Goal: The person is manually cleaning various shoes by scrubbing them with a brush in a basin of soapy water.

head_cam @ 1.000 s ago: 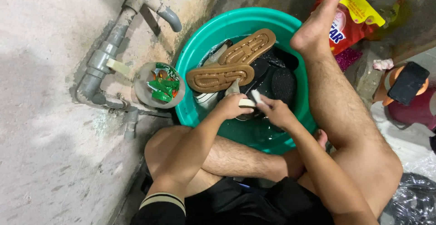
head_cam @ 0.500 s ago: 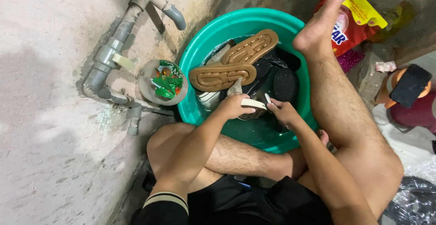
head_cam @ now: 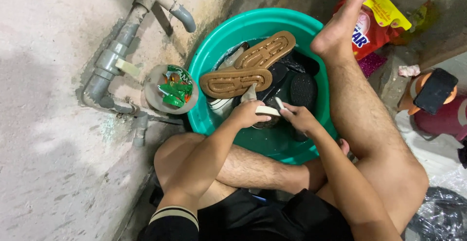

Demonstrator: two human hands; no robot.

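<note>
Over the near side of a green plastic basin [head_cam: 221,41] on the floor, the person's two bare hands met above dark water. The left hand [head_cam: 247,114] had its fingers curled around a pale shoe [head_cam: 266,110], clamping it by the light edge of its sole, while the right hand [head_cam: 297,118] closed its fingers on a small white brush [head_cam: 279,103] laid against that shoe. Farther in the basin, two tan soles [head_cam: 248,68] lay face up, touching, on top of dark shoes; a black sole [head_cam: 303,90] sat just right of them. The person's right foot [head_cam: 343,24] rested on the far right rim. To the left, grey pipes [head_cam: 109,63] ran along the concrete wall, with a small bowl of green sachets [head_cam: 171,89] beside the basin. A red detergent pouch [head_cam: 372,24] stood at the far right.
</note>
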